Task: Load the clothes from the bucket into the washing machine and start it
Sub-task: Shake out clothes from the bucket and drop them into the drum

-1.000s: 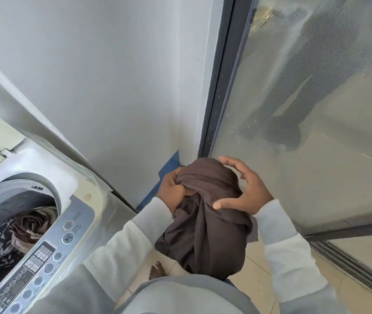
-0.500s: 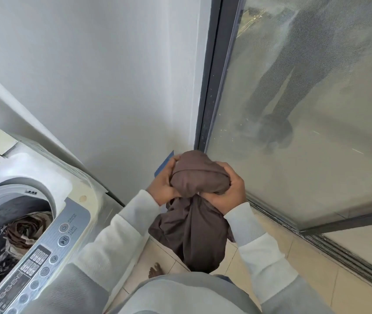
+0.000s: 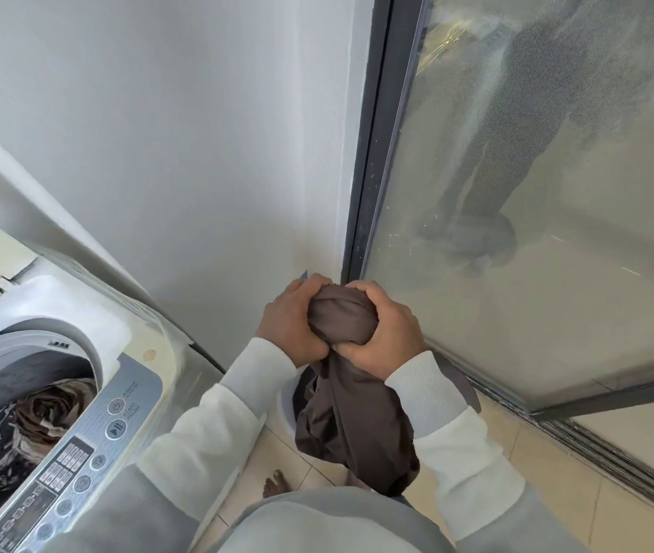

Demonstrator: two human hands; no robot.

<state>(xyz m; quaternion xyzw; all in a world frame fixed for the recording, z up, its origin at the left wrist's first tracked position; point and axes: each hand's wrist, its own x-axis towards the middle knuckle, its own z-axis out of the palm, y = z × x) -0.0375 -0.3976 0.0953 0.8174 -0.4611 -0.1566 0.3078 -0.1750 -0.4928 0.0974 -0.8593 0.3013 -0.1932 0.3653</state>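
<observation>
A dark brown garment [image 3: 351, 409] is bunched at its top between both hands, and its loose end hangs down in front of my body. My left hand [image 3: 291, 325] clasps the bundle from the left, my right hand [image 3: 385, 337] from the right. Below the cloth a curved pale rim shows, probably the bucket [image 3: 283, 411], mostly hidden. To the left stands the top-loading washing machine [image 3: 134, 373] with its lid up. Its drum holds a brown and patterned pile of clothes [image 3: 22, 429]. The grey control panel [image 3: 78, 453] runs along the machine's near edge.
A white wall [image 3: 178, 153] rises behind the machine. A dark-framed frosted glass door [image 3: 536, 193] fills the right side, with its floor track [image 3: 616, 461] running along beige tiles [image 3: 556, 508]. A bare foot [image 3: 275, 486] stands beside the machine.
My right hand has closed from spread fingers onto the garment. Both hands now squeeze its top into a tighter ball and hold it lower.
</observation>
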